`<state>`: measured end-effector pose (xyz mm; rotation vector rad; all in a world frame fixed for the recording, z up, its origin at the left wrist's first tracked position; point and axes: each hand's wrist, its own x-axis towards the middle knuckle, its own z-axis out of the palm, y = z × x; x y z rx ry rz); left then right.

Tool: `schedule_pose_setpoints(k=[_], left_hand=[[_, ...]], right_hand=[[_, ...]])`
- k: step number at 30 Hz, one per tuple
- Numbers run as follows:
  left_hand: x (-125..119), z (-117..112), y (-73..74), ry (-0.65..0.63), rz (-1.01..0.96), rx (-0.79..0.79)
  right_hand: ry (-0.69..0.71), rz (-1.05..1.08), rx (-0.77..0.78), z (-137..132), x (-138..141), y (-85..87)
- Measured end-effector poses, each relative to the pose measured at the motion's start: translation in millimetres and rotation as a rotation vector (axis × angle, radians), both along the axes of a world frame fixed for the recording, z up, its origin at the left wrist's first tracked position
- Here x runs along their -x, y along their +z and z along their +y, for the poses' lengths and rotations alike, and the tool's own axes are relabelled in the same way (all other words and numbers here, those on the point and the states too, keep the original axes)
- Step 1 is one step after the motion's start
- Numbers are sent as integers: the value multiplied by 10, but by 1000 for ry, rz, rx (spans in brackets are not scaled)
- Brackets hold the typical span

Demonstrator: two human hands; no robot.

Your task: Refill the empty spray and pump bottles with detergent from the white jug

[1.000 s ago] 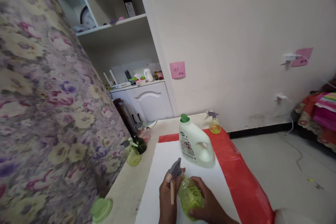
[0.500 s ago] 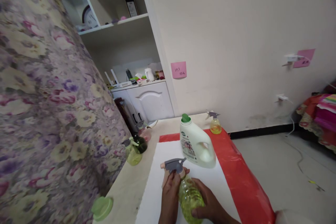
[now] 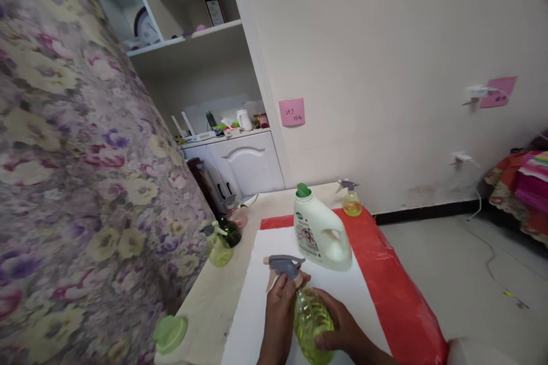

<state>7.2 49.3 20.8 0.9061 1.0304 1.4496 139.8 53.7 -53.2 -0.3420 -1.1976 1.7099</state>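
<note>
A clear spray bottle (image 3: pixel 309 319) with yellow-green liquid stands between my hands, low in the head view. Its grey and pink trigger head (image 3: pixel 284 266) points left. My left hand (image 3: pixel 280 302) is closed at the bottle's neck, fingers around the pink collar. Round the right side of the bottle's body wraps my right hand (image 3: pixel 336 322), thumb in front. Just beyond stands a pale green detergent jug (image 3: pixel 323 234), upright, its mouth open with a green spout inside. White paper (image 3: pixel 246 308) lies beneath the bottle and the jug.
Another spray bottle (image 3: pixel 351 203) stands at the far right corner of the table. Several more bottles, one green (image 3: pixel 219 250), line the left edge, with a light green cap (image 3: pixel 170 333) nearer me. Red sheeting (image 3: pixel 398 285) covers the right edge. A floral curtain (image 3: pixel 85 154) hangs at left.
Both hands keep their hold on the spray bottle. The bottle and hands have shifted very slightly to the right, and the view has moved a little.
</note>
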Motion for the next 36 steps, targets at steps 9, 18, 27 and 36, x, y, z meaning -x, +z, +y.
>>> schedule_pose_setpoints(k=[9, 18, 27, 36], left_hand=[[-14, -22, 25, -96, -89, -27], [-30, -65, 111, -67, -31, -50], [-27, -42, 154, -11, 40, 49], [11, -83, 168, -26, 113, -9]], right_hand=[[156, 160, 77, -57, -7, 171], [87, 150, 99, -18, 49, 2], [75, 97, 87, -29, 21, 37], [35, 73, 49, 20, 15, 9]])
